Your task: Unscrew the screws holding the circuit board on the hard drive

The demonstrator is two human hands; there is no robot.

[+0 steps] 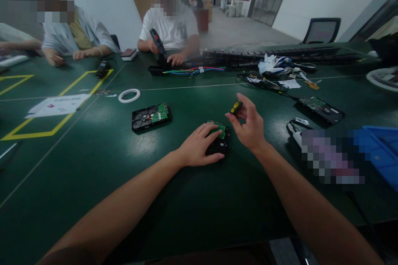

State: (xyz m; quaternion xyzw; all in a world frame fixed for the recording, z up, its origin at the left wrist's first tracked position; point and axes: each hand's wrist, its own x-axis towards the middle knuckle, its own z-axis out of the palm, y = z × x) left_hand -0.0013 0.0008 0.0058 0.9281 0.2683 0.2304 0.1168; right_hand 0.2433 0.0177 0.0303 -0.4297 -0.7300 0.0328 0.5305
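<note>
A hard drive with a green circuit board lies on the green table in front of me. My left hand grips it against the tabletop, fingers over the board and thumb along the near edge. Between the fingertips of my right hand is a small screwdriver with a black and yellow handle. Its thin shaft slants down to the board's far right part; the tip's exact contact is too small to make out. A second hard drive lies to the left, board side up.
Another hard drive is at the right, near a blue bin. A white ring lies at left beyond the second drive. Across the table, a person holds a power screwdriver by bundled wires. White gloves lie far right.
</note>
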